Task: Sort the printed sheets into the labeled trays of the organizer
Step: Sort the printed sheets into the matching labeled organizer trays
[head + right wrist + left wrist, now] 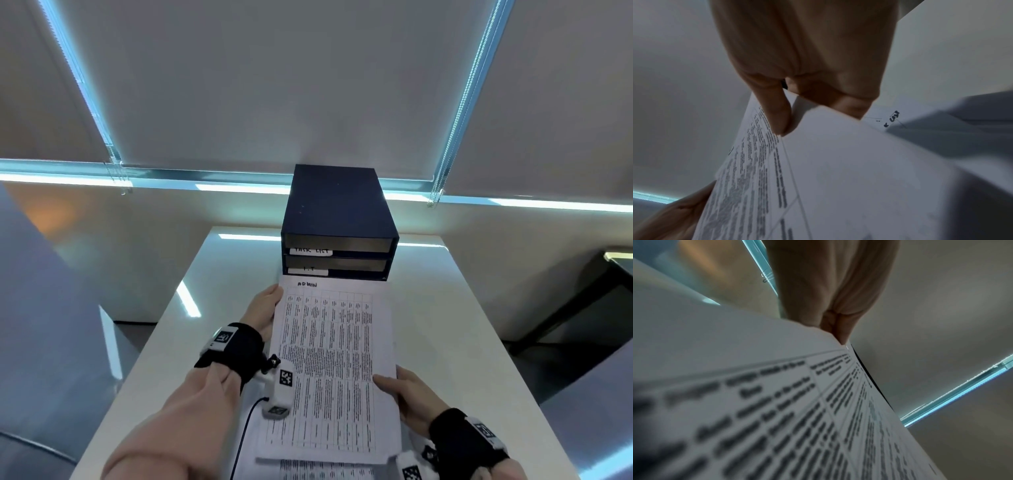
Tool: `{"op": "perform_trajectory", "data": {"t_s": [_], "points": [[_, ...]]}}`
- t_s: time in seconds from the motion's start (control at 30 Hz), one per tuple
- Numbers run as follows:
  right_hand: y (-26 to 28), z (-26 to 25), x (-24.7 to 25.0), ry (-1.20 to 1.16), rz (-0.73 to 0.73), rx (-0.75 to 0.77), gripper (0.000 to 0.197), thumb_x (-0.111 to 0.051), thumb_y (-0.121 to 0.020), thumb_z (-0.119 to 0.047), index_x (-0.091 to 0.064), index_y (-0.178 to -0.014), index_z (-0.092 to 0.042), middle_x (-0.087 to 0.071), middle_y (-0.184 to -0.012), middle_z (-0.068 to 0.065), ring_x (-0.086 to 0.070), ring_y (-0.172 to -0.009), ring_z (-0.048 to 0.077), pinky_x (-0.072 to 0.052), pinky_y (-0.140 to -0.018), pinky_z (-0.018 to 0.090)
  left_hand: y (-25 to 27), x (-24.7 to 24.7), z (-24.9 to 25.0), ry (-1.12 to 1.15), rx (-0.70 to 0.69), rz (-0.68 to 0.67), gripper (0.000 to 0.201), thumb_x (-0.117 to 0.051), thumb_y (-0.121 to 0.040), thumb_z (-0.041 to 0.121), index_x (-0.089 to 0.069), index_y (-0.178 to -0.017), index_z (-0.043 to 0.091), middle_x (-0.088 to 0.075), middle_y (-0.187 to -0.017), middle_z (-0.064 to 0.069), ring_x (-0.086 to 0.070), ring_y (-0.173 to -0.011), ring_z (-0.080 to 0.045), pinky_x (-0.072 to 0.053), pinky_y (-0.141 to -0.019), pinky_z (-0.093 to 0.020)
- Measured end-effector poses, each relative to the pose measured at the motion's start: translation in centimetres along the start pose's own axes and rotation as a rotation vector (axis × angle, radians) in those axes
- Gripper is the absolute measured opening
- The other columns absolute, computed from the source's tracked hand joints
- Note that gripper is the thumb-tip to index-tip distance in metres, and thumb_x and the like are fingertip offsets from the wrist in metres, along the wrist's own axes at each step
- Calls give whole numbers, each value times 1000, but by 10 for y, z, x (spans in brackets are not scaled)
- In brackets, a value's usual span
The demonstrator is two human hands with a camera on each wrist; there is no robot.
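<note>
A printed sheet (334,370) with a table and the handwritten word ADMIN at its top is held over the white table, its far edge just in front of the dark blue organizer (337,212). My left hand (265,310) grips its left edge near the top; my right hand (402,390) pinches its right edge lower down, thumb on the printed face. The sheet (797,418) fills the left wrist view, with the left hand (834,308) on its edge. In the right wrist view the right hand (797,81) pinches the sheet (838,178). The organizer's trays carry white labels TASK LIST (311,251) and I.T (307,271).
More printed sheets (325,471) lie on the white table (462,342) under the held one, near the front edge. The organizer stands at the table's far end against the window sill and roller blinds. A dark cabinet (582,301) stands to the right of the table.
</note>
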State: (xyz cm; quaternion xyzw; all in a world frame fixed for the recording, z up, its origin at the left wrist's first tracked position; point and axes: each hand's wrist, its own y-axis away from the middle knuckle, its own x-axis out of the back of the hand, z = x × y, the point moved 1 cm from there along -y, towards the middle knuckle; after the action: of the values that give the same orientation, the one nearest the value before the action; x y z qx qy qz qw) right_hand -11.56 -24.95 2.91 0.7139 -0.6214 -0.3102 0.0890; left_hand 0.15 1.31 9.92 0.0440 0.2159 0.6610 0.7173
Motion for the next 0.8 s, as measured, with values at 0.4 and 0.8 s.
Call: {"op": "perform_trajectory", "data": {"t_s": [0.4,0.8], "points": [[-60,21,22,125,272,-35,57,-51,-95,-6,-27,-146,2,-35,-150,12,-39,-136,30,-29,-116,41,-33,23,-52,-512,218,149,54,-44,-98,26,-29,-142,-1,-46,-138,-22,-50,-123,-33,-45,-100,-44],[-155,-51,44,489,435,-115,36,-44,-95,0,-48,-130,8,-59,-120,33,-60,-99,40,-47,-89,45,-64,28,-69,-2,498,-73,56,-60,-90,8,-33,-139,4,-52,-134,-23,-66,-98,-40,-58,-70,-49]]}}
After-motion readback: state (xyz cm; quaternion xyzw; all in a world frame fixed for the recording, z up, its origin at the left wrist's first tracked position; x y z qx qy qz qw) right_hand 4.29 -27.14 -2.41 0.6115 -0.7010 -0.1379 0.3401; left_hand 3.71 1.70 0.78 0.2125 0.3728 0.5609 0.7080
